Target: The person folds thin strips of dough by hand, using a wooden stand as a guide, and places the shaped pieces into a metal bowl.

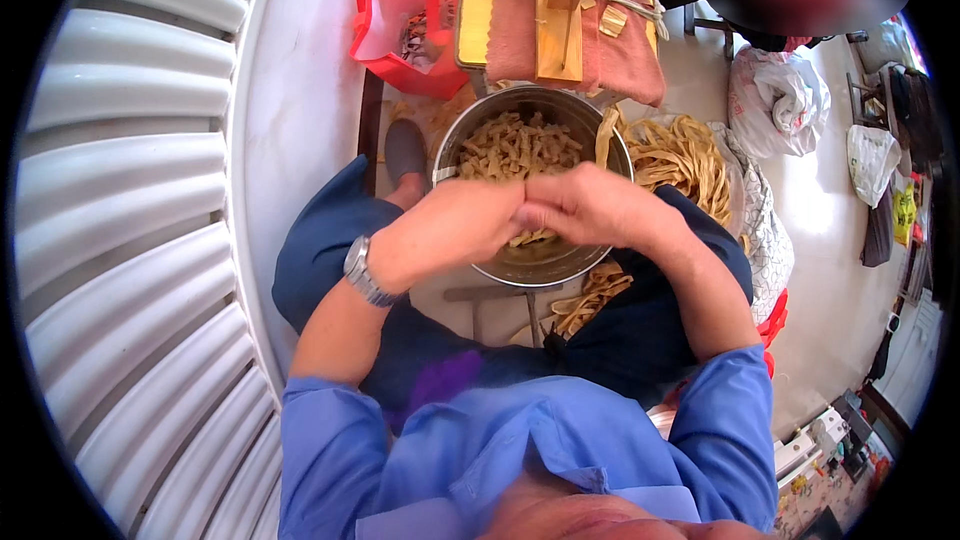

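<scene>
My left hand, with a steel watch on its wrist, and my right hand meet over a round metal pot. Both are closed, their fingers pressed together. From behind my right hand a flat tan strip sticks up past the pot's rim, and it appears to be gripped there. What my left fingers hold is hidden. Inside the pot lie many short, knobbly tan pieces. A heap of long tan strips rests to the right of the pot.
Beyond the pot stands a stool with a pink cloth and an upright wooden piece tied on by cord. A red bag sits at its left. More strips lie below the pot. A white radiator lines the left; plastic bags lie right.
</scene>
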`<state>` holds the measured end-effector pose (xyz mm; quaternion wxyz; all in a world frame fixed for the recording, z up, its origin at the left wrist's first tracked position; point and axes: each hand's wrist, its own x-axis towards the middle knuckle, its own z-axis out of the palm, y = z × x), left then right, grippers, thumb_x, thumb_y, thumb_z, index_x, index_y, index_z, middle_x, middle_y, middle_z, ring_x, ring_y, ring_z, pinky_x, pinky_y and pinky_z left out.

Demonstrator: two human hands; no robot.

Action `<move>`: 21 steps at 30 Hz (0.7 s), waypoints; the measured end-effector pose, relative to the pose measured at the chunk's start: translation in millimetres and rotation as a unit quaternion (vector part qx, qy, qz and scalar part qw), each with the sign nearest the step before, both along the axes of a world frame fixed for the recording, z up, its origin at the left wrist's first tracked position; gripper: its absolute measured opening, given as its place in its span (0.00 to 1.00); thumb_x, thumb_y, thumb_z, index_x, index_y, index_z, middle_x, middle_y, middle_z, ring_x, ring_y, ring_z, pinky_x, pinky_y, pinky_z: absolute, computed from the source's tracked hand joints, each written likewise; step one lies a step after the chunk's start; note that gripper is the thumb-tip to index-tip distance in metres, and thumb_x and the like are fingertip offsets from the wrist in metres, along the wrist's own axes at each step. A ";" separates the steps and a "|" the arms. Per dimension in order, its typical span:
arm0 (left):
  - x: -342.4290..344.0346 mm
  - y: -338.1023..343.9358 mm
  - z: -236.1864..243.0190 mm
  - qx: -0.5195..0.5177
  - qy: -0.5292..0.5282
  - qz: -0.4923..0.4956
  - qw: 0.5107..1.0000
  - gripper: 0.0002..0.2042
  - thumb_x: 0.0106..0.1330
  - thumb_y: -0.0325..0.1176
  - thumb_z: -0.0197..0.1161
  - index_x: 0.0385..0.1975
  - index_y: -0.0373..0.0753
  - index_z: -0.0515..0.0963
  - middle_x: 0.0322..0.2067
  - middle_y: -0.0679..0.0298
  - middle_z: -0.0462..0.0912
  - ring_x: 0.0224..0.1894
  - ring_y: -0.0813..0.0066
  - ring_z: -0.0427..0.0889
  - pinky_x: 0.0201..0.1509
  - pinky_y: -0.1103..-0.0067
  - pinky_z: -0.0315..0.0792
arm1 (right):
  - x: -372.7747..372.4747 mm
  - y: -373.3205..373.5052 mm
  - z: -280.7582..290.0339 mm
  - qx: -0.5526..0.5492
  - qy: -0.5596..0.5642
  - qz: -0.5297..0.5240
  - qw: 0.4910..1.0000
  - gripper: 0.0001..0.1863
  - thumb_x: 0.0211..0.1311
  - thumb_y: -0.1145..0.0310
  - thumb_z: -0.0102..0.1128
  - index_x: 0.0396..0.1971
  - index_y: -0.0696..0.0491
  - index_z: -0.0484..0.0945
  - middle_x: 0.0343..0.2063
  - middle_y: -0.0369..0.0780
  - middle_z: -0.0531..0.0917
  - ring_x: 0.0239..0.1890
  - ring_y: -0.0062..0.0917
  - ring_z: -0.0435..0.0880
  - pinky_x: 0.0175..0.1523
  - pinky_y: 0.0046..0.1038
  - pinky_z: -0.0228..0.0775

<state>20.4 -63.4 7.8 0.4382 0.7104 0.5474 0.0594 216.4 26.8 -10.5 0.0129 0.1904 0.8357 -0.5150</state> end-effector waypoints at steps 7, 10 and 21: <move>-18.6 -21.6 -1.9 -0.039 -0.116 -0.093 0.988 0.12 0.71 0.37 0.51 0.31 0.34 0.73 0.25 0.46 0.80 0.31 0.41 0.81 0.35 0.54 0.74 | 9.4 -7.7 20.3 -0.055 -0.045 0.096 0.993 0.21 0.72 0.52 0.56 0.27 0.55 0.79 0.21 0.50 0.79 0.26 0.50 0.79 0.33 0.45 0.71; -33.3 -15.3 -2.8 0.004 -0.054 -0.094 0.994 0.11 0.70 0.37 0.52 0.30 0.35 0.72 0.26 0.47 0.79 0.32 0.42 0.81 0.35 0.55 0.73 | 12.9 -5.1 28.2 -0.010 -0.028 0.092 0.995 0.20 0.73 0.53 0.56 0.27 0.54 0.76 0.19 0.48 0.77 0.24 0.49 0.78 0.30 0.44 0.69; -33.7 48.3 5.7 0.052 -0.249 0.176 0.951 0.12 0.77 0.36 0.56 0.53 0.37 0.76 0.36 0.66 0.78 0.39 0.77 0.77 0.46 0.78 0.74 | 19.3 33.8 25.7 0.221 0.113 -0.212 0.945 0.07 0.70 0.65 0.59 0.36 0.54 0.76 0.29 0.50 0.80 0.35 0.50 0.81 0.35 0.45 0.72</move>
